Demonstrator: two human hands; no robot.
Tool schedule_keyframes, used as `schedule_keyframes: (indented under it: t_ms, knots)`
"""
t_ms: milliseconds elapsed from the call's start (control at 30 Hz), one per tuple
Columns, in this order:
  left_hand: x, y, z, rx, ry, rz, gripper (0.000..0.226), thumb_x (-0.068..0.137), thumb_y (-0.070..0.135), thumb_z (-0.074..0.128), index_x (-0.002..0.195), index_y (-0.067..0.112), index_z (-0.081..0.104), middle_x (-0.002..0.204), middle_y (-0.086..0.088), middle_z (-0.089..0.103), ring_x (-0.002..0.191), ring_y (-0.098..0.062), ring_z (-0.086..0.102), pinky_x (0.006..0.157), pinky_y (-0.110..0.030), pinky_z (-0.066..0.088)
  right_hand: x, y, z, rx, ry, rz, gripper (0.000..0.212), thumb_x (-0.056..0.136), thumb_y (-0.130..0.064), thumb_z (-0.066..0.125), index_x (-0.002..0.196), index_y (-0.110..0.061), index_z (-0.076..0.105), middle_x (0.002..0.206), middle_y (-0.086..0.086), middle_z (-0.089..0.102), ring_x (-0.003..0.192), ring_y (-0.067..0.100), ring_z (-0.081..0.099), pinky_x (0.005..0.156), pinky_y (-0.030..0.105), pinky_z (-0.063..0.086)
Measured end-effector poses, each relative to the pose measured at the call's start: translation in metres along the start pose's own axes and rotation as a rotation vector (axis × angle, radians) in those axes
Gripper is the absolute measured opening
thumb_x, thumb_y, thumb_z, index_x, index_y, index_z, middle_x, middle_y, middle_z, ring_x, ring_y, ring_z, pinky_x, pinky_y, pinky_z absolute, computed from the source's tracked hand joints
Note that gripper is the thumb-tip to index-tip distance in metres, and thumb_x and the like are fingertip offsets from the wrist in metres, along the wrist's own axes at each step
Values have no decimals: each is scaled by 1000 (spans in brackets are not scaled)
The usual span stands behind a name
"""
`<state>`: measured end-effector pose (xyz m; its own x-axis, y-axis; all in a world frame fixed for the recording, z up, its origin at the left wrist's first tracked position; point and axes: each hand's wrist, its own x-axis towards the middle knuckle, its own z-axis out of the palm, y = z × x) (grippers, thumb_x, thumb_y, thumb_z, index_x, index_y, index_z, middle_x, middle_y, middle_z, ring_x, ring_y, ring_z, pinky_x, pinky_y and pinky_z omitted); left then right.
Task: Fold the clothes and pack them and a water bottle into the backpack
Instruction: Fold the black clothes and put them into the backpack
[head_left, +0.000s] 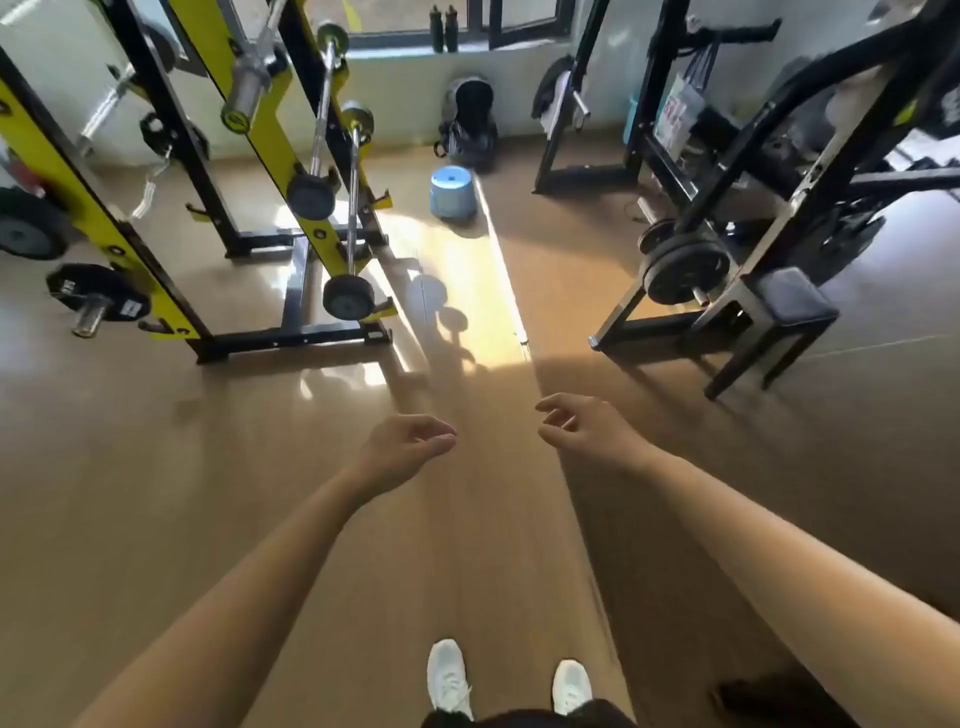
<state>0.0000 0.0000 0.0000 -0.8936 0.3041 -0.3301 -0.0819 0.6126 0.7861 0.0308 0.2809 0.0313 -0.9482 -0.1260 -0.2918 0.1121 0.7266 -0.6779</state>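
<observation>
A dark backpack (470, 122) leans upright against the far wall below the window. Two dark water bottles (444, 28) stand on the windowsill above it. A dark and white garment (553, 96) hangs on the black machine to the right of the backpack. My left hand (408, 449) and my right hand (587, 428) are stretched out in front of me over the bare floor, far from the backpack. Both hands hang with loosely curled fingers and hold nothing.
A blue plastic stool (452, 192) stands on the floor in front of the backpack. A yellow and black barbell rack (270, 156) fills the left side. Black weight machines (753, 218) stand on the right. A sunlit strip of floor runs between them.
</observation>
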Motion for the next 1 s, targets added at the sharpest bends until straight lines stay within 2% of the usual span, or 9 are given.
schedule_keyframes:
  t_ms: [133, 300, 400, 467, 533, 600, 767, 900, 1000]
  knots:
    - [4, -32, 10, -63, -34, -68, 18, 94, 34, 74, 106, 24, 81, 100, 6, 79, 98, -16, 72, 95, -41, 58, 2, 7, 36, 82, -16, 119, 36, 99, -32, 63, 133, -18, 61, 114, -2, 66, 98, 12, 62, 86, 29, 53]
    - [27, -41, 22, -106, -51, -88, 17, 95, 28, 73, 106, 18, 81, 95, 1, 79, 93, -16, 73, 93, -40, 59, 12, 24, 62, 159, -21, 190, 31, 98, -30, 66, 127, -21, 65, 105, -3, 68, 88, 6, 62, 82, 26, 50]
    - [55, -30, 24, -134, -89, -93, 18, 96, 24, 72, 108, 14, 80, 97, -3, 79, 96, -21, 73, 92, -36, 57, 37, 38, 58, 194, 5, 212, 29, 96, -27, 68, 124, -20, 67, 101, -2, 70, 81, 9, 65, 83, 30, 52]
    - [82, -21, 23, -127, -105, -84, 19, 96, 24, 72, 109, 13, 80, 99, -4, 79, 97, -22, 73, 91, -32, 56, 60, 47, 47, 222, 28, 224, 28, 96, -26, 67, 123, -19, 67, 100, -1, 71, 81, 11, 66, 77, 24, 52]
    - [115, -11, 20, -116, -93, -80, 19, 97, 23, 71, 109, 12, 80, 100, -5, 79, 96, -21, 73, 85, -22, 55, 87, 58, 32, 253, 57, 233, 26, 97, -25, 67, 121, -18, 68, 97, -2, 71, 79, 11, 69, 73, 20, 51]
    - [152, 2, 15, -111, -75, -92, 18, 97, 22, 71, 109, 13, 80, 101, -6, 79, 96, -20, 73, 80, -16, 53, 119, 72, 13, 296, 81, 242, 25, 96, -25, 68, 120, -17, 69, 95, 0, 73, 81, 15, 71, 76, 23, 53]
    - [246, 38, 2, -116, -52, -138, 16, 96, 25, 71, 106, 18, 80, 100, -2, 79, 96, -20, 74, 99, -44, 56, 212, 102, -43, 352, 125, 252, 25, 99, -29, 64, 122, -19, 67, 104, -2, 71, 87, 10, 69, 72, 19, 52]
    - [314, 66, -16, -181, -4, -151, 27, 82, 42, 71, 101, 26, 81, 98, 2, 80, 98, -20, 75, 98, -51, 56, 288, 109, -93, 369, 101, 251, 26, 100, -30, 63, 122, -18, 67, 105, 2, 72, 88, 12, 69, 79, 28, 58]
    - [364, 78, -33, -240, 12, -183, 27, 81, 40, 69, 99, 24, 81, 97, -1, 80, 98, -22, 75, 99, -52, 56, 344, 106, -130, 377, 74, 255, 27, 100, -29, 62, 124, -16, 66, 103, 2, 71, 90, 12, 68, 78, 27, 55]
